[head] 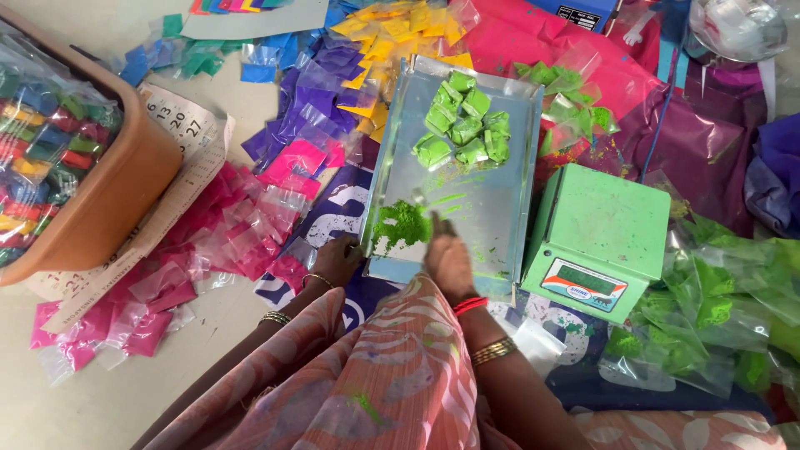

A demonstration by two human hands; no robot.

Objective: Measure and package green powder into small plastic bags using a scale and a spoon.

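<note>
The person works on a metal tray [492,208] that lies on the floor between many small plastic packets. The left hand [337,260] grips the near left edge of the tray, its fingers closed on the rim, so it seems to hold the tray steady. The right hand [448,260] rests on the tray surface just beside a small heap of loose green powder [402,223]; it seems to pinch a small spoon [423,202] that touches the heap, but whether the fingers really close on it I cannot tell. At the far end of the tray lies a group of filled green packets [462,125], so I judge that a part of the packing is done. The loose heap is small, and to the right of the green weighing scale [598,237] lie green-dusted clear bags [708,325], so more green seems to remain. Around the tray lie pink packets [242,242], purple packets [321,92] and yellow packets [400,29], and at the left a brown tub [125,183] holds mixed colours.
</note>
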